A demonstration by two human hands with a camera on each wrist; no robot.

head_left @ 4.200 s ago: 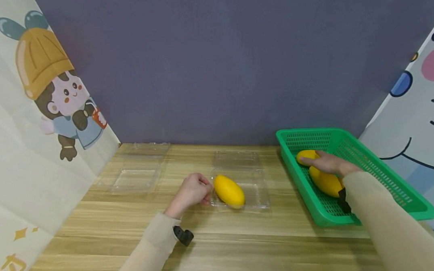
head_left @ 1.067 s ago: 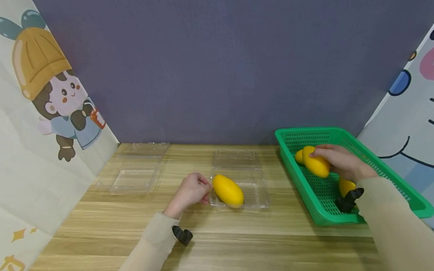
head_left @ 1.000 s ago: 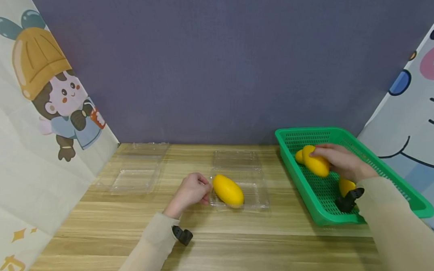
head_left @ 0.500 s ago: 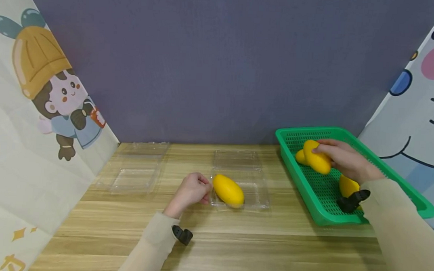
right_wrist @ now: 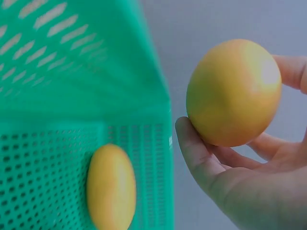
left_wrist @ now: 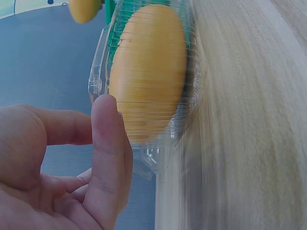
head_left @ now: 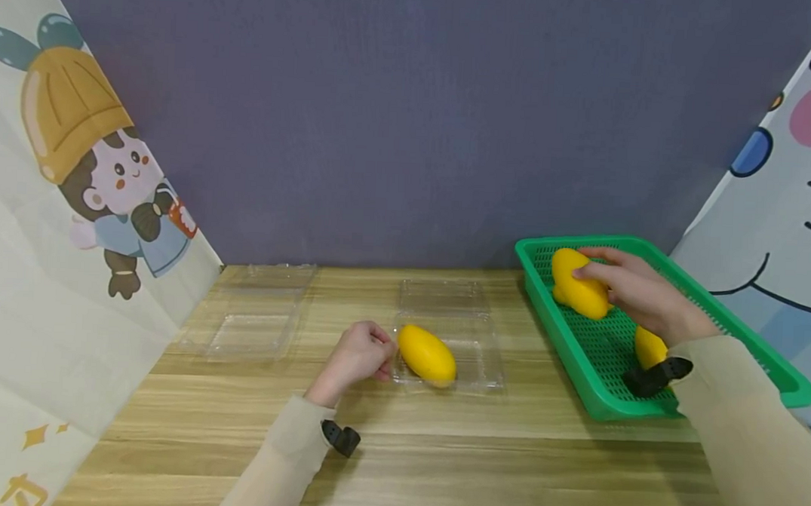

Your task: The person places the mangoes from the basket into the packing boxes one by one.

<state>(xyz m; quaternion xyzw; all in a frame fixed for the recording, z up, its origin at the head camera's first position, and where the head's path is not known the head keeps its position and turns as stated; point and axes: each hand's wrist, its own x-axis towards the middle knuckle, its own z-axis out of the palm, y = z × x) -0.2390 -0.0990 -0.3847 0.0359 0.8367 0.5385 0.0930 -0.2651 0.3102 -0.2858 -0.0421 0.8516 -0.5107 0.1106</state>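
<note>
My right hand [head_left: 638, 289] grips a yellow mango [head_left: 579, 285] over the back left part of the green basket [head_left: 596, 405]. In the right wrist view that mango [right_wrist: 232, 93] is held between thumb and fingers, raised above the rim. My left hand [head_left: 362, 351] pinches the left edge of a clear plastic clamshell box [head_left: 478, 362], which stands with its lid folded back. Another mango [head_left: 427, 356] lies slanted in the box's left half; through the clear wall this mango [left_wrist: 148, 72] shows close by the left fingertips.
More mangoes lie in the basket, one [head_left: 649, 347] partly hidden by the right wrist's black camera [head_left: 654, 377]. A second open clear clamshell box [head_left: 252, 333] sits at the left of the wooden table [head_left: 437, 473]. A dark panel [head_left: 383, 131] stands behind.
The right hand has reached into the basket, taken hold of a mango and lifted it, most recently drifting up and slightly left. The left hand and the boxed mango stay put.
</note>
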